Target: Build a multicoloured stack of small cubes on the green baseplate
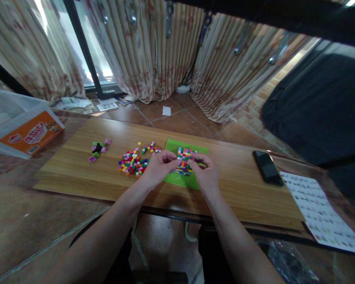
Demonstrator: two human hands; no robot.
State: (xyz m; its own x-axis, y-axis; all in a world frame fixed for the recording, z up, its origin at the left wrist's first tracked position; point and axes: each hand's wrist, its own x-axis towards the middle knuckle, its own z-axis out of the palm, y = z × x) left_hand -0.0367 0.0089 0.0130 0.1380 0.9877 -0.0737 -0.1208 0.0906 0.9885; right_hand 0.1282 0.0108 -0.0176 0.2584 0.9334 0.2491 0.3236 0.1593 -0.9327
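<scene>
A block built of small multicoloured toy bricks point(185, 153) stands on a green studded baseplate point(180, 181) in the middle of the table. At its left side is my left hand point(161, 165), fingers curled and thumb pressed to the bricks. My right hand point(206, 169) closes on the right side, its thumb and forefinger against the bricks. Fingers cover part of the built block, and whether a single loose brick is pinched between them cannot be made out. Just left of the baseplate lies a pile of loose coloured bricks point(133, 163), partly behind my left hand.
A smaller cluster of pink, green and black pieces point(98, 148) lies farther left on the wooden board point(77, 173). A clear plastic box point(26, 130) with an orange label stands at the far left. On the right are a black phone point(268, 167) and a printed sheet point(319, 209).
</scene>
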